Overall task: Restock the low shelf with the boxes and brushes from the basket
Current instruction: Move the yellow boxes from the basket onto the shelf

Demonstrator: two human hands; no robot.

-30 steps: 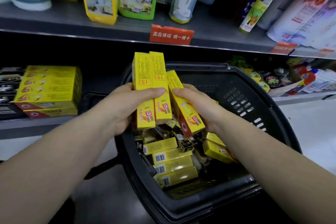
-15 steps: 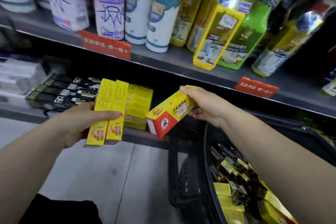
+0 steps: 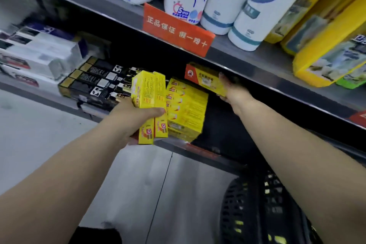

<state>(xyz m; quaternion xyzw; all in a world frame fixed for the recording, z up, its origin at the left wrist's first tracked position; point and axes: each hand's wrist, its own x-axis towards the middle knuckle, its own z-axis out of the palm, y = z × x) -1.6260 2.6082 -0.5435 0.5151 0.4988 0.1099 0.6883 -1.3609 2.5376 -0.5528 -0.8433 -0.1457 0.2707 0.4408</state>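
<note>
The right hand (image 3: pixel 230 89) grips a single yellow box (image 3: pixel 204 79) by one end. The box lies level, its long axis running leftward, red end leading, just above the stack of yellow boxes (image 3: pixel 186 109) on the low shelf (image 3: pixel 198 150). The left hand (image 3: pixel 138 119) clasps two yellow boxes (image 3: pixel 150 105) upright, just in front of that stack. The black basket (image 3: pixel 247 204) sits lower right, with only yellow glints showing through its mesh.

Box stack (image 3: pixel 186 109) on low shelf (image 3: pixel 198 152); long packs (image 3: pixel 95 83) left; basket (image 3: pixel 247 214) below right.
</note>
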